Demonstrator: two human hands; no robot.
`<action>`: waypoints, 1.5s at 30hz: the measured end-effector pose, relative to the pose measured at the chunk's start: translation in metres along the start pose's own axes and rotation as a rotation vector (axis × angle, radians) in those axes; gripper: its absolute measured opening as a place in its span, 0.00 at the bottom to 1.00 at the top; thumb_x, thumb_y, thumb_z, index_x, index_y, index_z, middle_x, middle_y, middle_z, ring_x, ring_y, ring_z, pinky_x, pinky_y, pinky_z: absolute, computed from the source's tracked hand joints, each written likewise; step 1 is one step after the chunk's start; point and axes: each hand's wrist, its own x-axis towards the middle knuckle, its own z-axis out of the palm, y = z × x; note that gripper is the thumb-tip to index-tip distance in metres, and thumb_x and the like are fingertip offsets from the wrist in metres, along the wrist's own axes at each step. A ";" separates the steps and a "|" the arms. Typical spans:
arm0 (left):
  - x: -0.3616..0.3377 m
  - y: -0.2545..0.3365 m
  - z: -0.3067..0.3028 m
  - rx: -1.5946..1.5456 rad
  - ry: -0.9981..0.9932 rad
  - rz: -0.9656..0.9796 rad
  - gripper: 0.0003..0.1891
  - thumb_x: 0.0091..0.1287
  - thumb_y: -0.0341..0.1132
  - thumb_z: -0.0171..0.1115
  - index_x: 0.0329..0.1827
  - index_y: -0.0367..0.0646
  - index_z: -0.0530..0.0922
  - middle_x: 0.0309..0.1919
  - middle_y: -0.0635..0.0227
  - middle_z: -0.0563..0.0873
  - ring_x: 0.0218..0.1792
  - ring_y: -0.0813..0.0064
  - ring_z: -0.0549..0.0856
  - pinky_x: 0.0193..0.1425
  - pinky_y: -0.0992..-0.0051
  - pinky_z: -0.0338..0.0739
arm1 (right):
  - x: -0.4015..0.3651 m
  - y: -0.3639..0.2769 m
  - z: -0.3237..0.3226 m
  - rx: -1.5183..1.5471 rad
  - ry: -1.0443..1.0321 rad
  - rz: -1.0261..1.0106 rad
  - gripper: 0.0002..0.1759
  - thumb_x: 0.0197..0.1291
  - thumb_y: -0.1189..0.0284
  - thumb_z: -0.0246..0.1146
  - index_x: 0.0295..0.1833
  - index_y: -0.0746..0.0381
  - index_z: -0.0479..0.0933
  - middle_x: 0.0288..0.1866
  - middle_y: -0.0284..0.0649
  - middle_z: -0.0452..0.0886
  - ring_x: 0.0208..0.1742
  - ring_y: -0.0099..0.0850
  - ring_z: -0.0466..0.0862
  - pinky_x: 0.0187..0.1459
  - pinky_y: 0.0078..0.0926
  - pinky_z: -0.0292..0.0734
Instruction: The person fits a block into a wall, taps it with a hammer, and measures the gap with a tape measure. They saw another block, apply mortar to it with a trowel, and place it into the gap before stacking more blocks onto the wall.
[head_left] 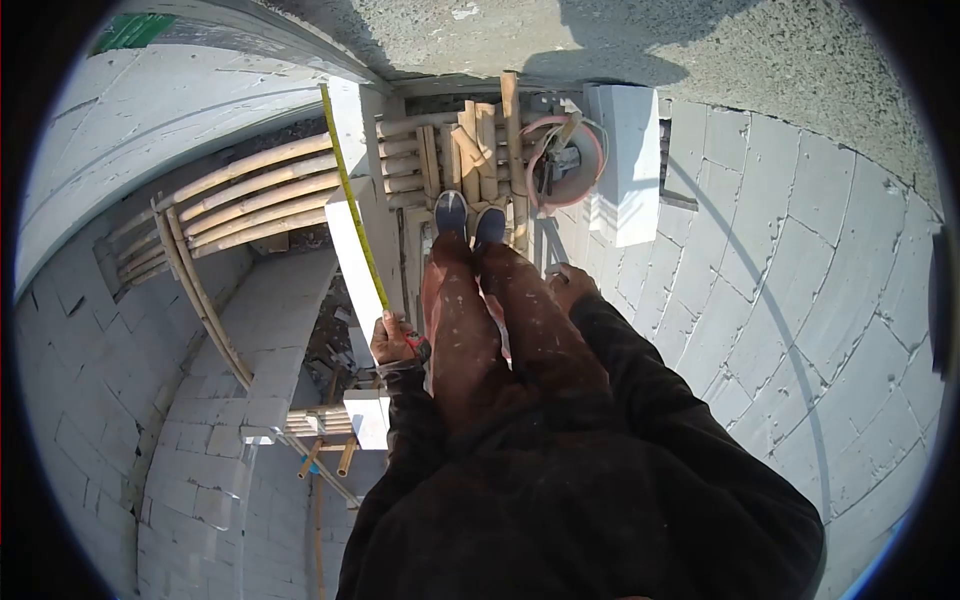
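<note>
My left hand [392,338] is closed around a red and black tape measure [417,346]. Its yellow blade [355,205] runs out from the hand along the top of a white block wall [350,250], up to the wall's far part. On the other side of my legs, my right hand [572,286] is closed beside my thigh, at a small grey object whose kind I cannot make out. My shoes [451,213] rest at the near end of some bamboo poles [487,150].
A round pinkish bucket [575,185] with tools in it stands ahead on the right, beside a white block column [625,160]. Bamboo poles [260,185] span an opening on the left. A block wall [760,250] rises on the right.
</note>
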 end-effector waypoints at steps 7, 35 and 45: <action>-0.041 0.040 0.018 -0.034 -0.132 -0.106 0.23 0.79 0.54 0.60 0.37 0.42 0.85 0.20 0.71 0.83 0.19 0.82 0.77 0.26 0.80 0.71 | -0.033 0.018 0.009 0.196 -0.001 0.143 0.16 0.68 0.63 0.64 0.54 0.60 0.84 0.40 0.42 0.89 0.42 0.37 0.89 0.49 0.36 0.83; -0.044 0.114 0.165 0.159 -0.580 0.212 0.24 0.81 0.51 0.56 0.62 0.36 0.77 0.41 0.64 0.88 0.33 0.82 0.83 0.44 0.79 0.77 | 0.000 -0.073 -0.010 0.857 -0.095 -0.162 0.37 0.79 0.42 0.47 0.46 0.66 0.85 0.40 0.40 0.86 0.32 0.26 0.84 0.35 0.26 0.80; 0.078 0.132 0.276 0.187 -0.719 0.237 0.13 0.72 0.38 0.71 0.50 0.38 0.84 0.31 0.72 0.87 0.32 0.85 0.83 0.38 0.80 0.76 | 0.106 -0.022 -0.055 0.251 0.405 -0.019 0.28 0.64 0.56 0.64 0.63 0.62 0.80 0.61 0.57 0.81 0.65 0.54 0.80 0.66 0.50 0.75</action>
